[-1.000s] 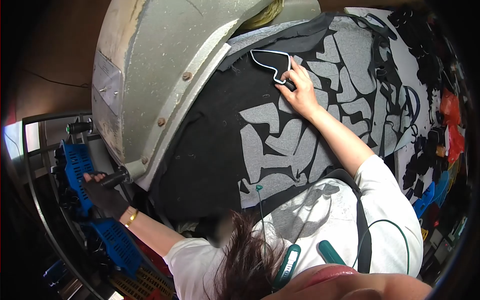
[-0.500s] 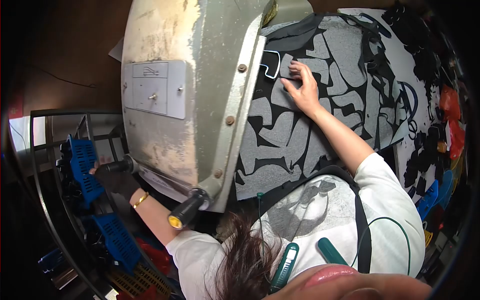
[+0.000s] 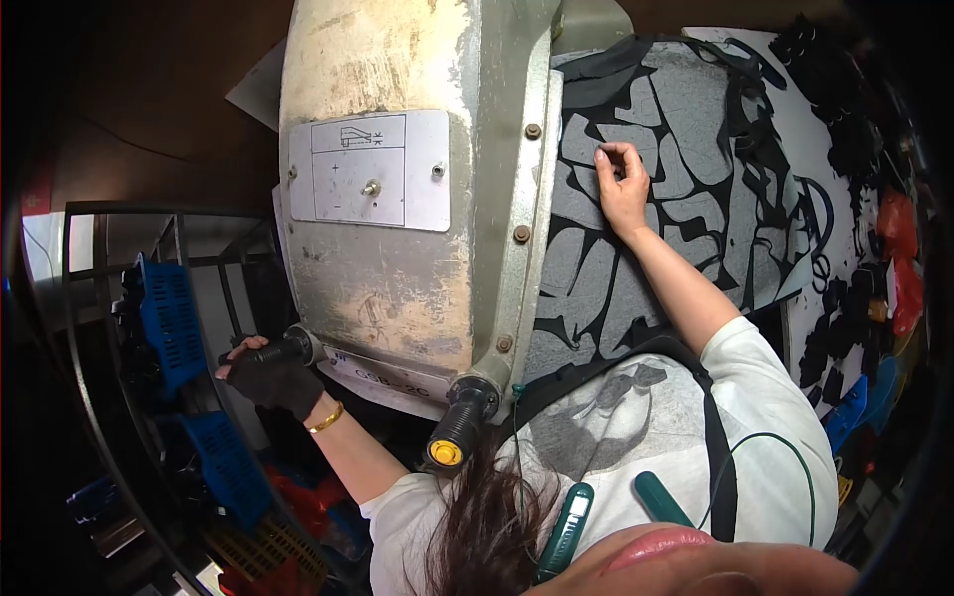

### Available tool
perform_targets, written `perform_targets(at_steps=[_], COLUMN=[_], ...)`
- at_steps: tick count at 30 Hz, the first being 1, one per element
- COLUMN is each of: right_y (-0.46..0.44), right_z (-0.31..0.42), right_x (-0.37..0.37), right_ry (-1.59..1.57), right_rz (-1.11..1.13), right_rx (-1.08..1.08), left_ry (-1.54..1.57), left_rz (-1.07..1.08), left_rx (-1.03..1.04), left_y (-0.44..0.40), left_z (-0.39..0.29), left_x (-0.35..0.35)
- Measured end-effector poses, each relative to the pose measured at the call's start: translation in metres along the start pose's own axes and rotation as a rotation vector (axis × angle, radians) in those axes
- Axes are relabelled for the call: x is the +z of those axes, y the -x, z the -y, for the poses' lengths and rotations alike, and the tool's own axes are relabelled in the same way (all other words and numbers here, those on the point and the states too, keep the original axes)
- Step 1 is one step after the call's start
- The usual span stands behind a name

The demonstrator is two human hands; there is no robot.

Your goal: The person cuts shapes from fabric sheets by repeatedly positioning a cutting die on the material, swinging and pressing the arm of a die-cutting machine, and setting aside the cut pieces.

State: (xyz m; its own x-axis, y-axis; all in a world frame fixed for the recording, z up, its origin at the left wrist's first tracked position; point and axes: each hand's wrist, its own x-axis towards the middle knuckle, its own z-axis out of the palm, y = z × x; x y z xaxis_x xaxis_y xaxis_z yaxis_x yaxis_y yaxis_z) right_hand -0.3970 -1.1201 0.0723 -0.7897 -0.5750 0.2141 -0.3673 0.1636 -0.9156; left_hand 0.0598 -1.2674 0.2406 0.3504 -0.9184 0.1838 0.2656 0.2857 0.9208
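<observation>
My left hand (image 3: 273,382), in a dark fingerless glove with a gold bangle at the wrist, is wrapped round the left black handle (image 3: 283,350) of a worn grey press head (image 3: 388,268). My bare right hand (image 3: 624,194) is over the grey sheet material (image 3: 571,263), right of the press head. Its fingers curl loosely toward the thumb, and I see nothing between them. Dark curved cut-outs run between the grey shapes of the sheet. The right handle (image 3: 465,417), with a yellow button at its end, is untouched.
Left of the press stands a metal rack with blue baskets (image 3: 169,318). A white surface (image 3: 795,129) at right carries black pieces (image 3: 845,149) and red plastic (image 3: 899,268). Dark strips (image 3: 601,70) lie at the sheet's far edge. Green-handled snips (image 3: 566,531) hang at the chest.
The press head has swung right with my left hand on its handle, and the metal outline die beside it is now hidden. My right hand has drawn back rightward, and its spread fingers have curled.
</observation>
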Motion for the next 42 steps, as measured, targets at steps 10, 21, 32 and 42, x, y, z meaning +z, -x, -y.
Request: perform_targets(at_steps=[10,21,32,42], right_y=[-0.022,-0.121,-0.077,-0.154], right_z=[0.016,0.018,0.046,0.064], right_x=[0.006,0.031,-0.021,0.002], right_ry=[0.324,-0.080,0.834,0.828], right_rz=[0.405,0.862,0.470,1.005], right_rx=[-0.229,0.207,-0.109,-1.037], left_ry=[0.150,-1.538,-1.192,-1.050], left_rz=[-0.037,-0.165,1.375,1.221], left_rx=[0.092,1.563,0.829,0.701], left_y=[-0.079,-0.007,0.062,0.035], left_z=[0.036,-0.122,0.207,0.225], left_x=[-0.057,0.081,0.210,0.216])
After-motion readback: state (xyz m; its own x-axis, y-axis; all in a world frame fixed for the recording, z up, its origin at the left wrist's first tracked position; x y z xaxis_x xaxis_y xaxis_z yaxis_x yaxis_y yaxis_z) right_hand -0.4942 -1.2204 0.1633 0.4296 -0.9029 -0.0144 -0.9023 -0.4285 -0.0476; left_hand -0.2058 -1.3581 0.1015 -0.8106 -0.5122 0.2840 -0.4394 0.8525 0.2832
